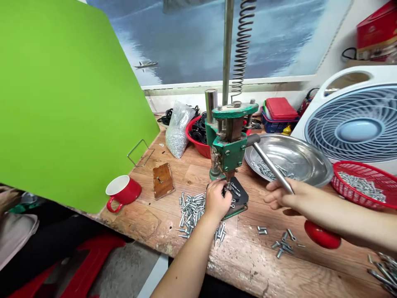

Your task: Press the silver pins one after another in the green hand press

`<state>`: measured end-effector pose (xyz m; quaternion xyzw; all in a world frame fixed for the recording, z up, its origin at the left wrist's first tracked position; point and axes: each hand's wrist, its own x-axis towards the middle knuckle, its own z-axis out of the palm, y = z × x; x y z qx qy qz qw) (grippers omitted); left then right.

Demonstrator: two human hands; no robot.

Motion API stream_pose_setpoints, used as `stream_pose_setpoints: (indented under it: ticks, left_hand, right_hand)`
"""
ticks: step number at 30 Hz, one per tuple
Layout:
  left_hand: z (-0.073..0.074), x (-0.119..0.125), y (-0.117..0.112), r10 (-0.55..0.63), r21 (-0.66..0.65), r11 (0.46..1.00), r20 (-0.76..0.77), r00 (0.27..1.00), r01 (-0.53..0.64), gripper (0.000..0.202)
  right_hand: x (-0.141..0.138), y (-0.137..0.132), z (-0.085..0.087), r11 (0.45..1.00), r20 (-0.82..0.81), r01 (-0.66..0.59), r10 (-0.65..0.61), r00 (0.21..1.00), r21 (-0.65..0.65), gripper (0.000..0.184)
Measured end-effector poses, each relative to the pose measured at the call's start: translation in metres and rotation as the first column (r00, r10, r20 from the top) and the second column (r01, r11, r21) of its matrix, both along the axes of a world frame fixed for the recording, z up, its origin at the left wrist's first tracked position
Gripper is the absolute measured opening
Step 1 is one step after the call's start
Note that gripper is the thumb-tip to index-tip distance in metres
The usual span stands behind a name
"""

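Observation:
A green hand press (228, 142) stands on the wooden bench (248, 256). My left hand (217, 200) is at the press's black base (240, 198), fingers pinched on a small metal pin under the punch. My right hand (283, 194) lies against the press's steel lever (273, 167), fingers stretched out and loosely over it; the lever's red knob (321, 235) shows below my forearm. A heap of small silver pins (190, 209) lies just left of my left hand.
A steel bowl (290, 159) with pins and a red basket (364, 186) of pins sit right. A white fan (356, 124) stands behind them. A red cup (123, 191), wooden block (163, 180), bag of parts (178, 128) and green panel (62, 95) are left.

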<state>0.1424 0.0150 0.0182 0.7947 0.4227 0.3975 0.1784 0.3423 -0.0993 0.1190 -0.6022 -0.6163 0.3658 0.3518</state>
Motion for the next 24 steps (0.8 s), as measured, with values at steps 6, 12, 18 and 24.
stream_pose_setpoints:
  ticks: [6,12,18,24]
  left_hand:
    - [0.002,0.001,0.001,0.004,-0.085,0.996,0.038,0.999,-0.001,0.034]
    - [0.004,-0.001,0.006,-0.012,-0.150,0.988,0.056,0.998,0.021,0.033]
    - [0.002,0.004,0.000,0.013,-0.125,0.992,0.025,1.000,-0.009,0.031]
    - [0.030,-0.029,0.004,-0.092,-0.148,0.982,0.146,0.985,0.114,0.041]
  right_hand:
    - [-0.013,0.026,-0.014,0.976,-0.031,0.163,-0.169,0.985,-0.143,0.023]
    - [-0.033,0.073,-0.080,0.903,0.095,0.347,-0.380,0.920,0.252,0.028]
    - [-0.037,0.097,-0.095,0.876,0.067,0.345,-0.388,0.919,0.336,0.028]
    - [-0.021,0.012,-0.052,0.774,0.197,0.187,-0.374,0.906,0.605,0.053]
